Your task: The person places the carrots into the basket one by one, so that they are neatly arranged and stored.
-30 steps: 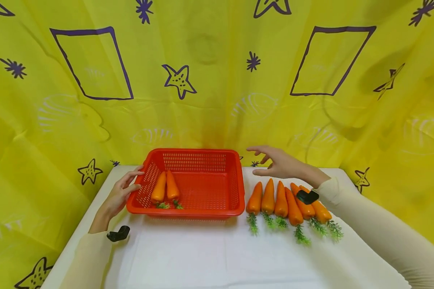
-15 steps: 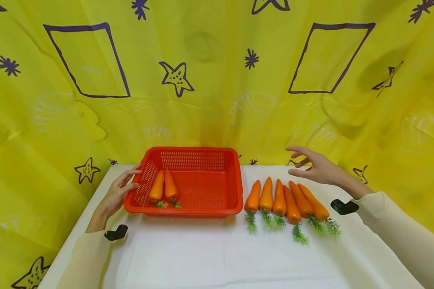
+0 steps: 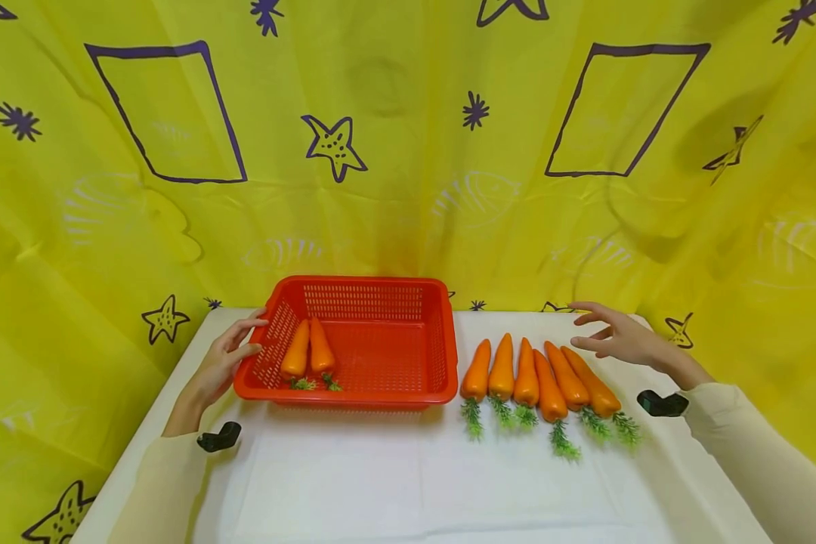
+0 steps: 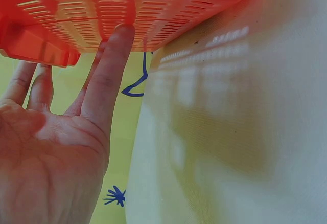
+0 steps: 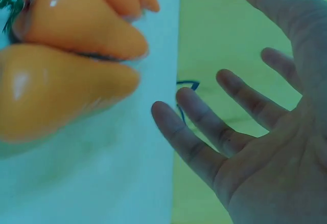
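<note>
At the left side of the red plastic basket (image 3: 442,340), my left hand (image 3: 221,359) rests its fingertips on the wall and rim, fingers mostly straight. In the left wrist view the fingers (image 4: 104,75) reach up to the slotted wall. Two carrots (image 3: 295,349) with short green tops lie inside the basket's left part. My right hand (image 3: 619,336) hovers with spread, relaxed fingers, holding nothing, just beyond the right end of a row of several carrots (image 3: 506,366). In the right wrist view its palm faces the nearest carrots (image 5: 61,88), apart from them.
A white cloth covers the table (image 3: 353,476). Behind it hangs a yellow curtain (image 3: 394,219) printed with stars and frames. The carrots' green tops (image 3: 564,442) point toward the table's front. Each wrist carries a small black camera (image 3: 662,404).
My right hand has moved right and slightly down, from above the carrots' tips to beyond the row's right end. The left hand stays at the basket, and the carrots lie as before.
</note>
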The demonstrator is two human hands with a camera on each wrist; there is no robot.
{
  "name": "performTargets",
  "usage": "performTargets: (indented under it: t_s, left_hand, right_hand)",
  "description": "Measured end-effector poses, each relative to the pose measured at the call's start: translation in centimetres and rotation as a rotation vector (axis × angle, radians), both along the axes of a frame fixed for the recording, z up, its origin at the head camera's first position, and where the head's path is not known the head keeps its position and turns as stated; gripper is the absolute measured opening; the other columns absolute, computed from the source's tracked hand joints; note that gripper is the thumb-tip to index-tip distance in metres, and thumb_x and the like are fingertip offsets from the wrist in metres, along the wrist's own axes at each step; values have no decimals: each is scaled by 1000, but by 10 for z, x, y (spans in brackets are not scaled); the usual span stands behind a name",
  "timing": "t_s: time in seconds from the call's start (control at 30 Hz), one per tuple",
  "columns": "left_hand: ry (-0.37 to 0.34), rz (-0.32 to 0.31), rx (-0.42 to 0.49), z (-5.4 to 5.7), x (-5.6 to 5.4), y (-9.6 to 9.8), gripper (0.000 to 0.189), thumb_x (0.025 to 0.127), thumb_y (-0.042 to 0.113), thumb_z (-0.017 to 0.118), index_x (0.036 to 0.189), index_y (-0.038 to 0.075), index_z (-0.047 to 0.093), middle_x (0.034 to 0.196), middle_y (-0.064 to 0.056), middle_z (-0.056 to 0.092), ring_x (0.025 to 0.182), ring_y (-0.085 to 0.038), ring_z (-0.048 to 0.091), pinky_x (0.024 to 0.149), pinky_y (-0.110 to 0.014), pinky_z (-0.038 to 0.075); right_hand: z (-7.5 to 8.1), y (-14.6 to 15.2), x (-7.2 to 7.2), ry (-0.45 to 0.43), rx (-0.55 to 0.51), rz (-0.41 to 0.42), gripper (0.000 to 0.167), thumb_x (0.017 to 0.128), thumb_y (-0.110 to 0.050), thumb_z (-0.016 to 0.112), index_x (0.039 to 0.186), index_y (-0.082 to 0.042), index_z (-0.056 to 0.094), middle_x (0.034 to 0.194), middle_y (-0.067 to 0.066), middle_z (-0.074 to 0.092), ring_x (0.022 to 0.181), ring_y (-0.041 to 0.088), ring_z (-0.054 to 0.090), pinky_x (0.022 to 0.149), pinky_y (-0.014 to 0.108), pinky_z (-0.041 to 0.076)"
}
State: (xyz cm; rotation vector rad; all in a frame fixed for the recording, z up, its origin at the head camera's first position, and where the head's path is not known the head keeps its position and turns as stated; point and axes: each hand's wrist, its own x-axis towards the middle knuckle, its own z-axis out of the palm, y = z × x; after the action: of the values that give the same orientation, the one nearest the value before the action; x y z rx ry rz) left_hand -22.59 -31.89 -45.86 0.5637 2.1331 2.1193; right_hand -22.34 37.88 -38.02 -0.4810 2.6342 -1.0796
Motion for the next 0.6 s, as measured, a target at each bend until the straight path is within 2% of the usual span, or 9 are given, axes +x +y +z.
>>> performTargets:
  t_s: [0.27,0.43,0.6]
  left_hand:
    - [-20,10,-2,3,-1,1,40,105,2,52,144,-4,45,171,-6,17,158,-31,1,94,-22,54]
    - [-16,6,4,3,-1,1,41,104,-1,51,144,-4,45,171,-6,17,158,-31,2,92,-21,54]
    - [-8,4,7,1,-1,1,41,104,-3,51,144,-5,45,171,-6,18,158,-30,2,92,-20,53]
  right_hand:
    - [-26,27,1,-214,-28,-3,75,102,-23,66,160,-2,23,150,41,35,119,52,59,84,52,60]
    - [-34,33,2,-362,-50,16,76,101,-20,66,160,-2,22,150,43,30,113,42,64,82,51,60]
    - [-39,32,4,-438,-35,11,74,99,-18,69,160,-7,27,146,39,35,103,34,66,79,49,60]
